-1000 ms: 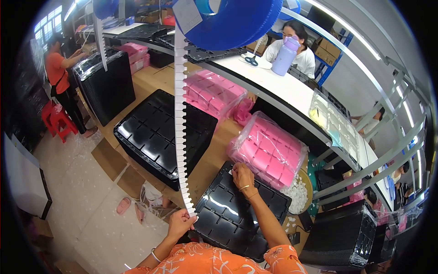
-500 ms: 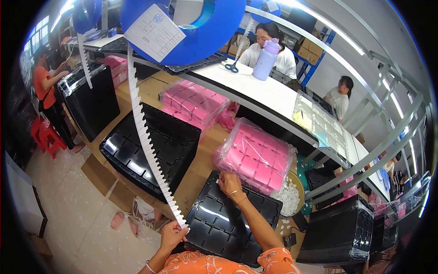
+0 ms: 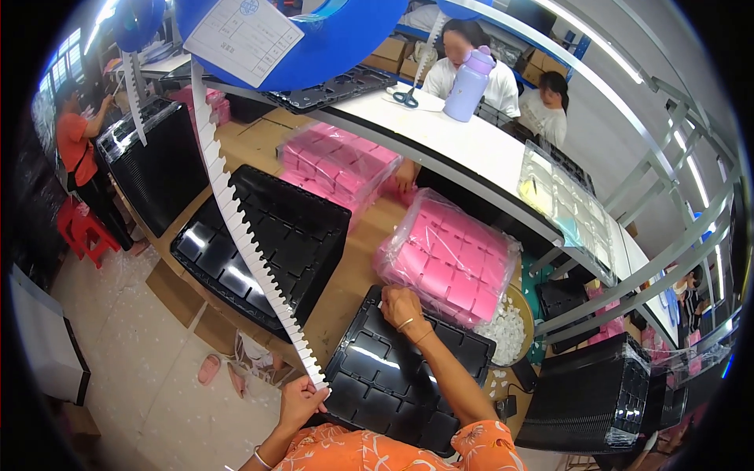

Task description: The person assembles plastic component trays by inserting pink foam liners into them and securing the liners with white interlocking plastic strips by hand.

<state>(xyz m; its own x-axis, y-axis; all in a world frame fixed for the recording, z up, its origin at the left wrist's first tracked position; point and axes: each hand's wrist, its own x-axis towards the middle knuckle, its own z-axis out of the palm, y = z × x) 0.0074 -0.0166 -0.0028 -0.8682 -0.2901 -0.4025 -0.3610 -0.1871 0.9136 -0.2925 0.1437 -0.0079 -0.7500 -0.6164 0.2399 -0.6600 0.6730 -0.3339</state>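
Note:
My left hand (image 3: 301, 403) pinches the lower end of a white toothed strip (image 3: 232, 216) at the near left edge of a black compartmented tray (image 3: 375, 367). This strip hangs from a blue reel (image 3: 345, 49) with a paper label. Over the tray's far left edge, my right hand (image 3: 402, 308) has its fingers curled together, and whatever they hold is hidden. Pink trays (image 3: 448, 259) wrapped in clear plastic lie just beyond that hand. Beside them stands a round container of small white pieces (image 3: 503, 336).
Black tray stacks stand left (image 3: 263, 243) and right (image 3: 585, 396). A white shelf (image 3: 424, 118) crosses behind, carrying a lilac bottle (image 3: 470, 88) and scissors (image 3: 405, 96). A co-worker's hand (image 3: 405, 176) is beside more pink trays (image 3: 338, 165). Metal rails (image 3: 628, 294) curve at right.
The view has shifted slightly. Both my hands stay at nearly the same spots on the tray. A co-worker's hand has appeared by the rear pink trays, and the person at back right has moved left.

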